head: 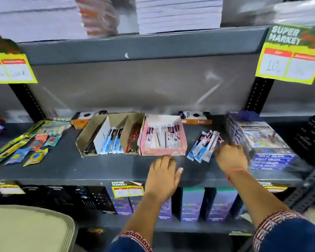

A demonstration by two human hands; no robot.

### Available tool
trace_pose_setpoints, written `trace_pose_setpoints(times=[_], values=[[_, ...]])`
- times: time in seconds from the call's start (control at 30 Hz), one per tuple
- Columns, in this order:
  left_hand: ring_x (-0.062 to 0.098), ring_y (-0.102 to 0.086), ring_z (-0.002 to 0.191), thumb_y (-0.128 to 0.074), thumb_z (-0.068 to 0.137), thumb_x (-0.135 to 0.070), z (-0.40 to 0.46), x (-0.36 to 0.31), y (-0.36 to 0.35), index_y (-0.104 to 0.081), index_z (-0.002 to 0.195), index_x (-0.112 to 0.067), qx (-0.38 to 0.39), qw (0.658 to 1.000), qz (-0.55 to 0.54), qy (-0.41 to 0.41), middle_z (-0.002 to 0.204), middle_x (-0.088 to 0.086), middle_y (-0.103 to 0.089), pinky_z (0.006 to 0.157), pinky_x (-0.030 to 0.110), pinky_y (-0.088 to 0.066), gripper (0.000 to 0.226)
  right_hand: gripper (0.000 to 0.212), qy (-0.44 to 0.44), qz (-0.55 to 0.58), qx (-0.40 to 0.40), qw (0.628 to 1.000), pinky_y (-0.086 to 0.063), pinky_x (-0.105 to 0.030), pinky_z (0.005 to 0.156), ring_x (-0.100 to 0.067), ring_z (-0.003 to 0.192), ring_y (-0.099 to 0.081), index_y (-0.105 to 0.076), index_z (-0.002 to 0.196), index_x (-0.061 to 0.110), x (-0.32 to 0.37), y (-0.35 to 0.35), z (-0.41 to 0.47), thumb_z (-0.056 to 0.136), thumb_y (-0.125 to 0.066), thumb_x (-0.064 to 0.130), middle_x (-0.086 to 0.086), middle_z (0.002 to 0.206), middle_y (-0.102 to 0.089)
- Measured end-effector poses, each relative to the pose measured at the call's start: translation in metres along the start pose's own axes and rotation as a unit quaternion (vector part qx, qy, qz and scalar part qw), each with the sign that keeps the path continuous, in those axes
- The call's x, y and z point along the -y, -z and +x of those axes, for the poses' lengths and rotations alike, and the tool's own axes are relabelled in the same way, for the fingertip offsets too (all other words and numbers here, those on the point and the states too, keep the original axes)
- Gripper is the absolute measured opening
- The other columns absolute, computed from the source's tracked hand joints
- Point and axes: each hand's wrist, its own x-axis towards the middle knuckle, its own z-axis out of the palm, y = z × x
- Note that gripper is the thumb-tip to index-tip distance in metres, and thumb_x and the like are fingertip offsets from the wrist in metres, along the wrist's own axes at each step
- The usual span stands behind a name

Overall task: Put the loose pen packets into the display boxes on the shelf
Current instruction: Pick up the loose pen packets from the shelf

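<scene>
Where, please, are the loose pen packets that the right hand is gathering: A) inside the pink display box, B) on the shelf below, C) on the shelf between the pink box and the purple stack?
C: the loose pen packets lie fanned on the shelf, right of the pink display box, under the right hand.

- display boxes: 3 side by side, two brown cardboard ones (91, 135) (130, 133) and a pink one (163, 151) at 3 o'clock of them
- yellow price tags on the upper shelf edge: 2 (9, 68) (289, 53)
- hands: 2, left (162, 176), right (231, 157)
- loose pen packets (203, 146) by the right hand: a fanned bunch, too blurry to count
</scene>
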Motion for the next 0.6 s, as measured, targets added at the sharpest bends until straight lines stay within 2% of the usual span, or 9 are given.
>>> trace_pose_setpoints(times=[0.17,0.27,0.43,0.47,0.53,0.6], values=[[0.029,-0.042,0.115,-0.026,0.098,-0.038,0.019,-0.006,-0.032,-0.046,0.12,-0.012,0.131,0.991,-0.028,-0.022,0.131,0.01,-0.046,0.094,0.041,-0.037,0.039,0.044,-0.039,0.124,0.078,0.988,-0.046,-0.043,0.097,-0.039,0.12,-0.051,-0.047,0.127,0.006,0.002,-0.009,0.032,0.089,-0.05,0.026,-0.023,0.129,-0.056],[0.028,-0.042,0.118,-0.027,0.097,-0.04,0.025,-0.005,-0.044,-0.043,0.125,-0.014,0.141,0.99,-0.01,-0.025,0.135,0.009,-0.043,0.097,0.041,-0.037,0.041,0.044,-0.052,0.179,0.095,0.978,-0.046,-0.043,0.097,-0.039,0.117,-0.054,-0.044,0.126,0.004,0.002,-0.016,0.049,0.086,-0.052,0.021,-0.024,0.127,-0.057],[0.024,-0.03,0.135,-0.025,0.097,-0.042,0.023,0.001,-0.055,-0.025,0.143,-0.017,0.154,0.988,-0.026,-0.008,0.15,0.005,-0.032,0.11,0.035,-0.026,0.052,0.039,-0.077,0.209,0.102,0.969,-0.047,-0.042,0.086,-0.039,0.106,-0.06,-0.042,0.122,0.005,0.005,-0.032,0.063,0.085,-0.052,0.014,-0.023,0.121,-0.061],[0.023,-0.035,0.134,-0.031,0.096,-0.041,0.023,0.001,-0.055,-0.03,0.141,-0.015,0.141,0.99,-0.03,-0.007,0.148,0.006,-0.036,0.109,0.034,-0.029,0.052,0.037,-0.078,0.212,0.099,0.969,-0.048,-0.041,0.08,-0.039,0.1,-0.062,-0.042,0.121,0.004,0.005,-0.035,0.066,0.086,-0.049,0.012,-0.024,0.119,-0.062],[0.021,-0.057,0.117,-0.051,0.087,-0.039,0.023,-0.001,-0.053,-0.054,0.126,-0.012,0.089,0.995,-0.028,-0.023,0.13,0.005,-0.059,0.095,0.031,-0.047,0.048,0.034,-0.091,0.228,0.094,0.965,-0.047,-0.034,0.067,-0.036,0.086,-0.063,-0.04,0.119,0.004,0.005,-0.037,0.07,0.086,-0.047,0.009,-0.024,0.116,-0.062],[0.015,-0.065,0.103,-0.064,0.075,-0.04,0.022,-0.002,-0.055,-0.066,0.112,-0.013,0.051,0.998,-0.008,-0.035,0.113,0.001,-0.07,0.084,0.028,-0.053,0.046,0.036,-0.119,0.249,0.099,0.956,-0.044,-0.03,0.061,-0.036,0.085,-0.062,-0.04,0.121,0.003,0.005,-0.038,0.076,0.087,-0.049,0.008,-0.025,0.12,-0.059]])
